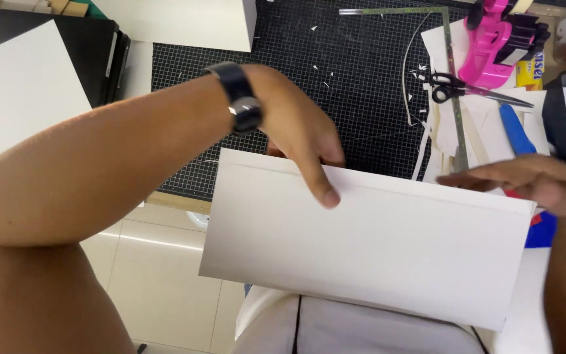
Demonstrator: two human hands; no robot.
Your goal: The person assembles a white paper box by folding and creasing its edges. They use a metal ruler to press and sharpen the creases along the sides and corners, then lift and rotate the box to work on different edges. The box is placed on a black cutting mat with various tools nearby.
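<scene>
2 hands [302, 141], 1 white board [368, 246], 1 scissors [470, 87], 1 cutting mat [335, 72].

We see the table [135, 65] carrying a black gridded cutting mat [361, 78]; on it lie scissors [466, 88], a steel square [450, 59], and paper scraps [325, 82].

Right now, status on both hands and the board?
Left hand on white board, fingers over its top edge. Right hand flat at far corner. Scissors and paper scraps lie just behind.
</scene>
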